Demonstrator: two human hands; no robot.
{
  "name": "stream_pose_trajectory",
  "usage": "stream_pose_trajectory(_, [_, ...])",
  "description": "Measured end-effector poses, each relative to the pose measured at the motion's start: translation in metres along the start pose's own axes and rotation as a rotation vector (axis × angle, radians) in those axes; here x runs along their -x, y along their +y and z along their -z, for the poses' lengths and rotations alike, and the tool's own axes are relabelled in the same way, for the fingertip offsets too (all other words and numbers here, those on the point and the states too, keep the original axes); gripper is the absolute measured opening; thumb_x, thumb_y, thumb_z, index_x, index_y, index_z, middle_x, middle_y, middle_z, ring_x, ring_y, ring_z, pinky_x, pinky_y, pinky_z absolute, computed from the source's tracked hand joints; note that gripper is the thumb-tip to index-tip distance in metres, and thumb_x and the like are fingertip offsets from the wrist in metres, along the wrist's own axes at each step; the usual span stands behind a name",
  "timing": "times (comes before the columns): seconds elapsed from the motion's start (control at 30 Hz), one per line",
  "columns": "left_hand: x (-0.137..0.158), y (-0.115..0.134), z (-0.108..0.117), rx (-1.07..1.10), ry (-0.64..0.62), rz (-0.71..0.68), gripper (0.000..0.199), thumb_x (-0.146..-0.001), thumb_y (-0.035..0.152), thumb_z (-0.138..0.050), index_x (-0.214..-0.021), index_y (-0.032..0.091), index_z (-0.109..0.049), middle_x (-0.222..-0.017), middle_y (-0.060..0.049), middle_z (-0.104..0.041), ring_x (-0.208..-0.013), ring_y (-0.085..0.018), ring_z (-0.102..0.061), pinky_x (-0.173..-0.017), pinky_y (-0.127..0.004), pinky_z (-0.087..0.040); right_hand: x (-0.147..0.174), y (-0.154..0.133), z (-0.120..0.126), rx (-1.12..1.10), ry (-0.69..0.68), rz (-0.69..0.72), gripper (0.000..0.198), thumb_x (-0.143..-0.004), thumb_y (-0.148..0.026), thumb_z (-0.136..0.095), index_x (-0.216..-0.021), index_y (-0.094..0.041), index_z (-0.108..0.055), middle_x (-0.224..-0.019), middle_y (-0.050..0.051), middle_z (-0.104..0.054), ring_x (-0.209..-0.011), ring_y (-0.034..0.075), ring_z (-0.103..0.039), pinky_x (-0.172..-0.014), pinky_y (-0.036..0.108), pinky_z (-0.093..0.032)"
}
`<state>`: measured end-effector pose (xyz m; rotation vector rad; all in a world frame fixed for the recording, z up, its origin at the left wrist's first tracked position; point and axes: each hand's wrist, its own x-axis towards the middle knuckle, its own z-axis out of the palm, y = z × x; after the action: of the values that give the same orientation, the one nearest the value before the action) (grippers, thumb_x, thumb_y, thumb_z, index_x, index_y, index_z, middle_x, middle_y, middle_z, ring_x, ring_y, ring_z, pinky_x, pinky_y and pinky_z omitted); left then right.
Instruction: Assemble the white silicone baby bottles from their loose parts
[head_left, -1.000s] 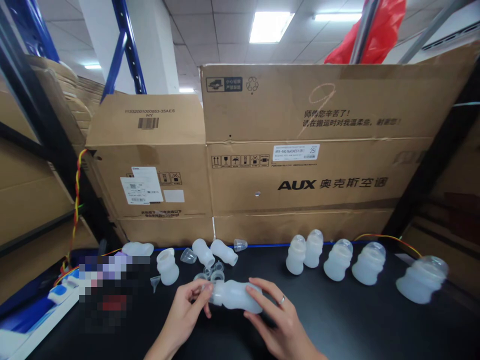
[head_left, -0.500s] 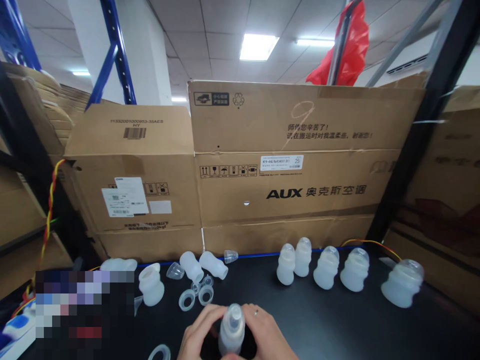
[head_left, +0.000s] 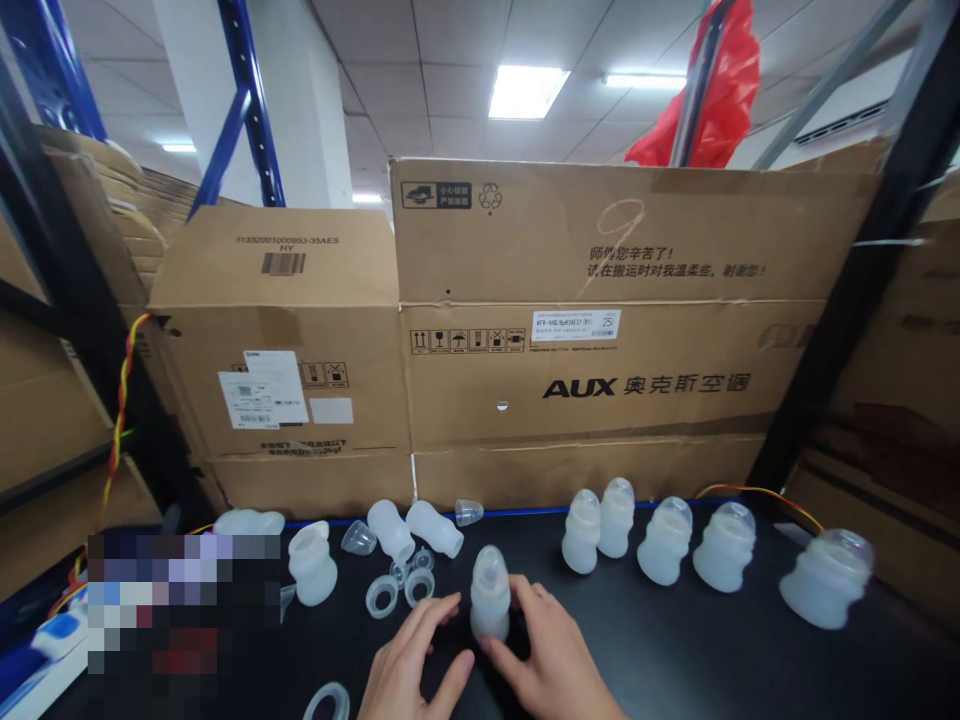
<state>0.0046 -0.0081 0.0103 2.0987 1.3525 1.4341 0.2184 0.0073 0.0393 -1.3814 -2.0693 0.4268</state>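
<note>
A frosted baby bottle point(head_left: 491, 598) with a nipple under what looks like a clear dome cap is upright on the black tabletop in front of me. My right hand point(head_left: 556, 655) grips its right side, thumb at the lower front and fingers behind. To the left of the bottle, my left hand point(head_left: 416, 660) is open, fingers and thumb apart, not touching it. Beyond that hand lie two collar rings point(head_left: 382, 596), small clear nipples point(head_left: 423, 559) and two bottle bodies point(head_left: 435, 528) on their sides. Another ring point(head_left: 328, 704) is near the front edge, partly cut off.
Several capped bottles point(head_left: 665, 540) stand along the right. An uncapped bottle body point(head_left: 312, 565) stands at left, with clear caps point(head_left: 358, 538) nearby. A cardboard sheet point(head_left: 600, 400) walls off the back; black rack posts point(head_left: 840, 260) flank it. A pixelated patch hides the left.
The bottle has moved forward, away from me, and stands on the tabletop. My left hand has let go of it and spread open, while my right hand stays on it. The view shifted slightly.
</note>
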Motion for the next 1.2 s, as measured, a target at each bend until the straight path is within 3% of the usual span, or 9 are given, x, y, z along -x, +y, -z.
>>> stream_pose_trajectory(0.13, [-0.002,-0.001,0.005,-0.156,-0.002,-0.061,0.033,-0.097,0.055,-0.057,-0.116,0.032,-0.071,-0.106,-0.003,-0.076,-0.096,-0.020,-0.075,-0.085,-0.027,-0.061,-0.002,0.013,0.011,0.159,0.090,-0.213,0.022,-0.098,-0.035,-0.056,-0.117,-0.024,-0.061,-0.115,0.008,-0.070,-0.106,0.027,-0.070,-0.085,0.034,-0.053])
stream_pose_trajectory(0.27, [-0.003,-0.004,0.011,-0.319,-0.014,-0.040,0.023,-0.099,0.045,-0.055,-0.106,0.029,-0.071,-0.076,0.002,-0.068,-0.071,-0.017,-0.071,-0.070,-0.026,-0.057,-0.003,0.022,0.021,0.332,0.085,-0.363,0.028,-0.103,-0.039,-0.049,-0.119,-0.019,-0.059,-0.115,0.012,-0.070,-0.099,0.031,-0.073,-0.072,0.036,-0.053])
stream_pose_trajectory(0.47, [-0.003,-0.013,0.019,-0.597,-0.113,0.128,0.028,-0.097,0.033,-0.055,-0.120,0.026,-0.069,-0.063,0.005,-0.064,-0.063,-0.019,-0.070,-0.061,-0.027,-0.050,0.000,0.018,0.036,0.426,-0.056,-0.484,0.031,-0.106,-0.041,-0.044,-0.098,-0.019,-0.064,-0.100,0.013,-0.076,-0.091,0.034,-0.076,-0.068,0.036,-0.050])
stream_pose_trajectory(0.57, [-0.004,-0.012,0.023,-0.613,-0.236,0.117,0.031,-0.097,0.034,-0.055,-0.124,0.027,-0.068,-0.062,0.005,-0.065,-0.061,-0.019,-0.070,-0.060,-0.028,-0.049,0.002,0.016,0.034,0.332,-0.140,-0.439,0.032,-0.105,-0.042,-0.046,-0.093,-0.022,-0.068,-0.092,0.011,-0.078,-0.088,0.033,-0.077,-0.071,0.036,-0.049])
stream_pose_trajectory(0.67, [-0.005,-0.007,0.023,-0.569,-0.307,0.026,0.028,-0.095,0.034,-0.058,-0.120,0.029,-0.071,-0.063,0.004,-0.067,-0.063,-0.020,-0.071,-0.063,-0.029,-0.051,0.003,0.015,0.026,0.219,-0.156,-0.360,0.028,-0.103,-0.040,-0.051,-0.120,-0.024,-0.068,-0.094,0.009,-0.078,-0.091,0.030,-0.077,-0.077,0.034,-0.051])
stream_pose_trajectory(0.8, [-0.004,0.000,0.019,-0.510,-0.330,-0.077,0.022,-0.091,0.030,-0.065,-0.111,0.032,-0.073,-0.061,0.006,-0.067,-0.061,-0.019,-0.069,-0.073,-0.032,-0.055,0.002,0.019,0.018,0.212,-0.155,-0.370,0.048,-0.102,-0.038,-0.050,-0.146,-0.020,-0.053,-0.104,0.013,-0.079,-0.097,0.031,-0.077,-0.081,0.037,-0.052])
stream_pose_trajectory(1.03, [-0.003,0.004,0.016,-0.465,-0.272,-0.073,0.018,-0.091,0.025,-0.063,-0.105,0.031,-0.073,-0.062,0.006,-0.065,-0.058,-0.017,-0.066,-0.073,-0.031,-0.056,0.000,0.026,0.020,0.271,-0.144,-0.414,0.055,-0.102,-0.038,-0.047,-0.151,-0.013,-0.048,-0.108,0.018,-0.078,-0.098,0.035,-0.077,-0.082,0.041,-0.054])
stream_pose_trajectory(1.2, [-0.006,0.003,0.021,-0.464,-0.283,-0.116,0.019,-0.091,0.024,-0.064,-0.108,0.030,-0.071,-0.063,0.007,-0.065,-0.058,-0.015,-0.067,-0.062,-0.026,-0.053,0.003,0.018,0.014,0.179,-0.139,-0.297,0.048,-0.104,-0.037,-0.045,-0.146,-0.017,-0.053,-0.103,0.013,-0.078,-0.094,0.030,-0.076,-0.084,0.040,-0.054])
